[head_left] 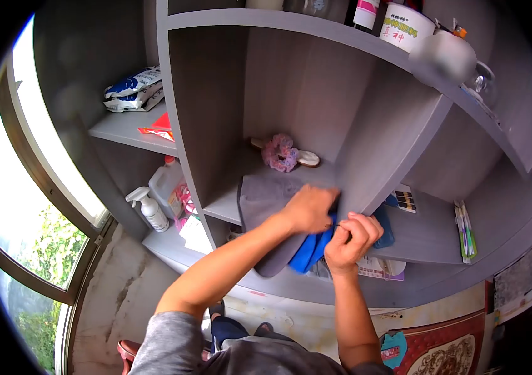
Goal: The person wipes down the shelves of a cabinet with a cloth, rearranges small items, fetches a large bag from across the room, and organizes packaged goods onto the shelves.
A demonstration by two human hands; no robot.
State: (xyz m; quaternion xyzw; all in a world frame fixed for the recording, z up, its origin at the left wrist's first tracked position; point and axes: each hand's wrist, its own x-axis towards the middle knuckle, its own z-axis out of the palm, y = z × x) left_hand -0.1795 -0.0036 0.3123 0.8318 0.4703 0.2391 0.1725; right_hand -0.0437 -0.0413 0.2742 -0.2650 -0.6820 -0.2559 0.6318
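Note:
My left hand (313, 209) is closed in a slightly blurred fist over a grey cloth (263, 200); its fingertips are hidden. The cloth lies on the middle shelf and droops over the front edge. Close by, my right hand (351, 240) is closed with thumb and fingers pinched at the top of a bright blue cloth-like piece (309, 250). This blue piece hangs below both hands, beside the grey cloth. Farther back on the shelf, a pink and purple scrunchie (280, 152) sits around a brush-like thing (308, 159) with a pale face.
An upright divider (397, 144) stands right beside my hands. On the left shelves are a white spray bottle (151, 209), a plastic jug (169, 187) and blue-white packets (134, 89). Packaged toothbrushes (465, 231) lean at right. A white tub (406, 26) stands above.

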